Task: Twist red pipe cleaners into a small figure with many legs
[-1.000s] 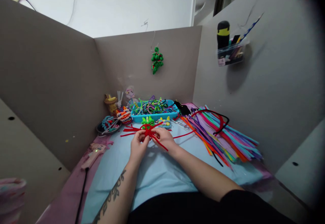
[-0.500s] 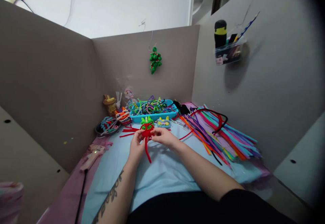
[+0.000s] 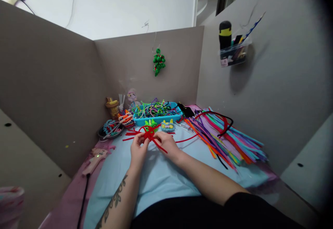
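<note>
Several red pipe cleaners (image 3: 148,135), woven together at the middle with loose ends sticking out, are held up between my two hands. My left hand (image 3: 138,146) pinches the left side of the bundle. My right hand (image 3: 164,145) grips its right side, and one red end points down past the fingers. Just behind stand a green pipe-cleaner figure (image 3: 150,124) with pale horns and a blue-grey one with yellow ears (image 3: 168,125). More loose red pipe cleaners (image 3: 130,132) lie left of my hands.
A blue tray (image 3: 143,121) of tangled pipe-cleaner pieces stands at the back. Scissors (image 3: 184,126) lie beside a large fan of coloured pipe cleaners (image 3: 226,139) on the right. On the left are a dark bowl (image 3: 118,130) and a pink glue gun (image 3: 95,161) with its cord.
The red bundle has turned in my fingers: its hanging end now slants down to the right, and a loop and ends spread at the top. Both hands stay in nearly the same place.
</note>
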Motion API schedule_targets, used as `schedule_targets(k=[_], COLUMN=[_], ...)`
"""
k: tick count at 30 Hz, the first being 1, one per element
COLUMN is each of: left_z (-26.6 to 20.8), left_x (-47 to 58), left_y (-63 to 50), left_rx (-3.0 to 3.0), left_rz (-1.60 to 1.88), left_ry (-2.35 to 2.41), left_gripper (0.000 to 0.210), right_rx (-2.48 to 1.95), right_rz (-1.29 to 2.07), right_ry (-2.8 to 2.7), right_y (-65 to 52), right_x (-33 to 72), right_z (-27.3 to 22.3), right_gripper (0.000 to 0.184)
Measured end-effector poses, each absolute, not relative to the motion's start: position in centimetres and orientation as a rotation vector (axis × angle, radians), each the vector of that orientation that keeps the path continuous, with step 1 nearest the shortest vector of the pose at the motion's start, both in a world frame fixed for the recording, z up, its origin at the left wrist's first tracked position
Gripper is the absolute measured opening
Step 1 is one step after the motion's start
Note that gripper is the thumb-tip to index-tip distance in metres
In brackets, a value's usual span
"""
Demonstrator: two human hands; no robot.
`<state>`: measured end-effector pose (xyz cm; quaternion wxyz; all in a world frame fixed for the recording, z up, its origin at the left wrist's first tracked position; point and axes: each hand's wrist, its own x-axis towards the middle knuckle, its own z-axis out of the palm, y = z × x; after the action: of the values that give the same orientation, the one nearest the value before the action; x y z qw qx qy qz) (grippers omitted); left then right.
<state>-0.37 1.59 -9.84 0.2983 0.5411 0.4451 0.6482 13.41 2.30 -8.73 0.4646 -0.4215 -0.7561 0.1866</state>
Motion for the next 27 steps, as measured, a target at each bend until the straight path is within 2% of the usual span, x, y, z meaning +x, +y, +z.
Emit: schedule_targets(k=[6,13,27], left_z=[-10.34,-10.34,-10.58], left_x=[-0.21,-0.16,-0.08], left_y=[1.34,1.54,1.77], left_rx=[1.55,1.615,1.574], left_rz=[1.658,1.67,1.631], left_ry=[1.339,1.325,1.087], left_gripper=[0.029,0.02,0.022], right_rx=[-1.049,-1.209,-1.211], right_rz=[0.286,0.181,0.211], right_ry=[-1.959,-2.005,-1.907], right_y=[2.12,1.9,1.73], right_x=[12.92,12.77,12.87], right_z=[-9.03,-9.08,-8.33], right_gripper=[0.017,0.013,0.012])
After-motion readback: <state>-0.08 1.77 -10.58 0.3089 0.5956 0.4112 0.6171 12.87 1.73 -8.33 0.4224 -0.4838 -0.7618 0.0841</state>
